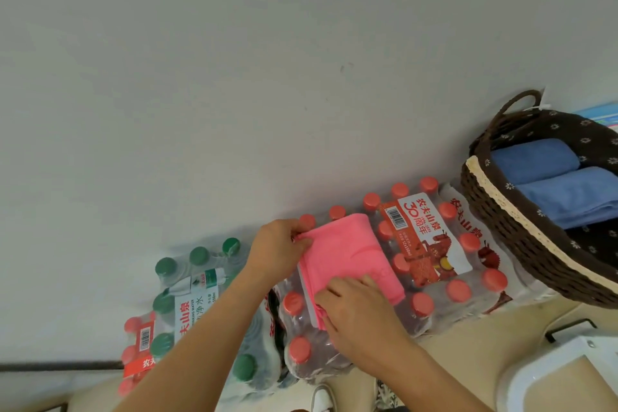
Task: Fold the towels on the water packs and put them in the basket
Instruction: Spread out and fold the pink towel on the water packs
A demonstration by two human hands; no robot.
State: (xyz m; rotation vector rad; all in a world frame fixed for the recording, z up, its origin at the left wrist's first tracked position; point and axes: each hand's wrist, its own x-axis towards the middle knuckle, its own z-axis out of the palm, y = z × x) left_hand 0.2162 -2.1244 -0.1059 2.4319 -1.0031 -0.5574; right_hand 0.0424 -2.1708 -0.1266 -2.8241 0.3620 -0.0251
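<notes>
left hand (279, 252) is pinching the pink towel's (344, 252) far corner, right hand (359, 314) is gripping its near edge atop the water packs (434, 254).

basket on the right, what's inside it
Two folded blue towels side by side: far towel and near towel, on the basket's dark flowered lining. Anything under them is covered; its right part is cut off.

head view | we look forward and down from the wearer's head | near, just over the water packs (424, 244) | wall (234, 60) fills our upper half, basket (501, 221) at right edge
</notes>
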